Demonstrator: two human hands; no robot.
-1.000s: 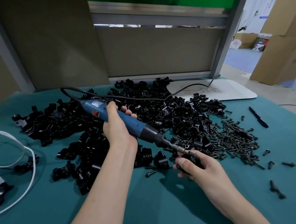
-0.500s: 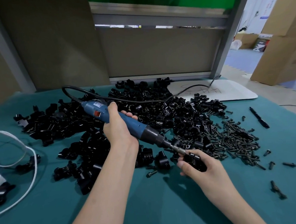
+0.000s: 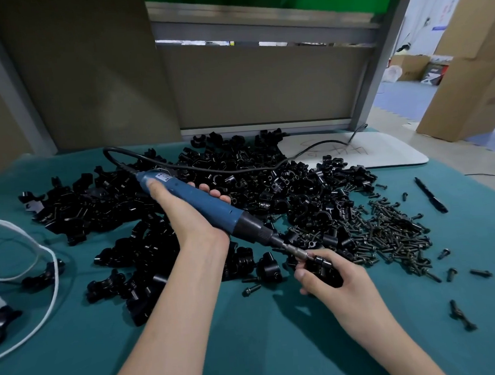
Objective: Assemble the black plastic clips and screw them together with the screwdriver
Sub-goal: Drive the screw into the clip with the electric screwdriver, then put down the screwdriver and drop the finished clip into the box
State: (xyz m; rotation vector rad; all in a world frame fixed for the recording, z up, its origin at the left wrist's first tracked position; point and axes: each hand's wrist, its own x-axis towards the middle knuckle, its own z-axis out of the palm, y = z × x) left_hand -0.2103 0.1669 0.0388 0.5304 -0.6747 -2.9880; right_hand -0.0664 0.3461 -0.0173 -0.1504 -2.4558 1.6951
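Gripping the blue screwdriver (image 3: 200,199), the left hand (image 3: 196,222) now lays a finger over the red switch that showed a second ago. Driving has likely begun. The bit meets the black clip (image 3: 323,269) – held just above the worktop (image 3: 250,346) – with the right hand's (image 3: 345,288) fingers curled round it.
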